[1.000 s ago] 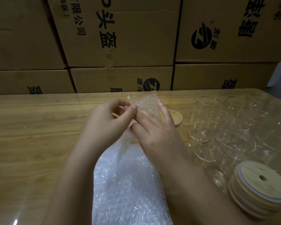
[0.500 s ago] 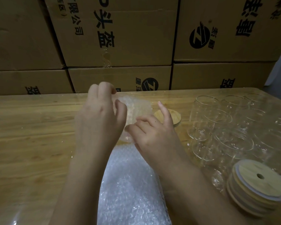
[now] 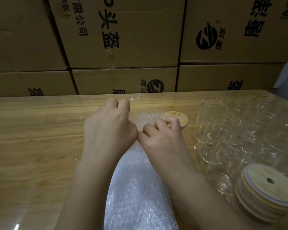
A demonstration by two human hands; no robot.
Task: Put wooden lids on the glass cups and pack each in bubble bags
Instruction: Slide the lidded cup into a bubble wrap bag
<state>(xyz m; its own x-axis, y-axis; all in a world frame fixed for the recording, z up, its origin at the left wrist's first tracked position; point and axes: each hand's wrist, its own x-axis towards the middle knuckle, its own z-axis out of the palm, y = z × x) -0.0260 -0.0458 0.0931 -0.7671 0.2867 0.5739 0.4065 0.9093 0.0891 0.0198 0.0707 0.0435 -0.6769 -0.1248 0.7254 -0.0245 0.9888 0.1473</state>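
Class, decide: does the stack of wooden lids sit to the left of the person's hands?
No, the stack of wooden lids sits on the right, beside the glass cups.

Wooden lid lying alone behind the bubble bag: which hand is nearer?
Right. The right hand has its curled fingers overlapping the wooden lid at its near edge; the left hand sits further left, across the bubble bag.

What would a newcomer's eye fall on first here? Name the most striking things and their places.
Mid-table, the left hand and right hand curl their fingers on the top of a bubble bag running towards the camera. Right of them stand clear glass cups, with a stack of wooden lids at the near right. Printed cardboard boxes wall the back.
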